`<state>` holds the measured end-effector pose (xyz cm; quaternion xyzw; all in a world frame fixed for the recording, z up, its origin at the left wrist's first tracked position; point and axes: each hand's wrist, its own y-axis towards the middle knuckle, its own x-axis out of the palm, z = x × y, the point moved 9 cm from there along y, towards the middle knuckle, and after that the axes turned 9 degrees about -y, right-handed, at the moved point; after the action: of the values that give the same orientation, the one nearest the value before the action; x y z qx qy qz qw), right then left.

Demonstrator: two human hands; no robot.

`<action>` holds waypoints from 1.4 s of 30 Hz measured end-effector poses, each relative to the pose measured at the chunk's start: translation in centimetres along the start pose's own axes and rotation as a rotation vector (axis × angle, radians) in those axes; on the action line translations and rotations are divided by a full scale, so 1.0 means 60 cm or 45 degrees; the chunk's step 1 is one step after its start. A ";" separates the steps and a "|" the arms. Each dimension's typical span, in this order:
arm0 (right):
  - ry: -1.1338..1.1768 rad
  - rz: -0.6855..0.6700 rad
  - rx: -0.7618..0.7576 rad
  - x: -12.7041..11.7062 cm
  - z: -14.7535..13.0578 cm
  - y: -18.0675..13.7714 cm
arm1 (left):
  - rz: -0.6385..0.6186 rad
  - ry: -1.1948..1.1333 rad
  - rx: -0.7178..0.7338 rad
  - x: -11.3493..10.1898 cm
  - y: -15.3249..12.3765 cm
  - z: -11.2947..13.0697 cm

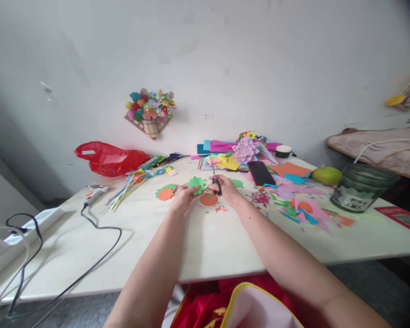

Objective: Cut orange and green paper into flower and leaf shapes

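Note:
My left hand pinches a green scalloped flower cutout by its lower edge, above the white table. My right hand is closed around the handles of a pair of scissors, whose blades point up and away from me. Just under the hands lies an orange round cutout, and beyond the right hand a green round piece. To the left, orange and green scalloped cutouts lie overlapped on the table. Small paper scraps are scattered near my hands.
On the left are a glue gun with a trailing cord, a power strip, thin sticks and a red plastic bag. Rightward lie a phone, colourful scraps, a green-yellow fruit and a glass jar.

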<state>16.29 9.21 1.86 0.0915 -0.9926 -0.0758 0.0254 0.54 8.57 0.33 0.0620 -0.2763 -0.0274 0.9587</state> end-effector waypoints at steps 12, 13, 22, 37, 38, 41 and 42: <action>0.038 0.066 -0.039 -0.008 -0.015 -0.002 | -0.093 0.142 -0.097 0.016 -0.007 -0.010; 0.045 0.067 -0.036 -0.008 -0.014 -0.002 | -0.100 0.146 -0.101 0.017 -0.008 -0.010; 0.071 0.050 -0.059 -0.007 -0.008 0.005 | -0.088 0.160 -0.109 0.015 -0.008 -0.010; 0.023 -0.008 -0.022 0.006 -0.001 0.002 | -0.035 0.123 -0.027 0.001 -0.002 -0.002; 0.020 0.033 -0.008 -0.001 -0.001 0.002 | -0.033 0.118 -0.028 0.001 -0.002 -0.003; 0.016 0.108 -0.001 -0.014 -0.005 0.002 | -0.036 0.108 -0.023 0.000 -0.002 -0.004; 0.018 0.113 -0.007 -0.016 -0.006 0.002 | -0.043 0.112 -0.026 0.001 -0.002 -0.004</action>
<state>17.21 9.42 2.21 0.0477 -0.9953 -0.0766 0.0359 0.73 8.49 0.13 0.0580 -0.2327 -0.0436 0.9698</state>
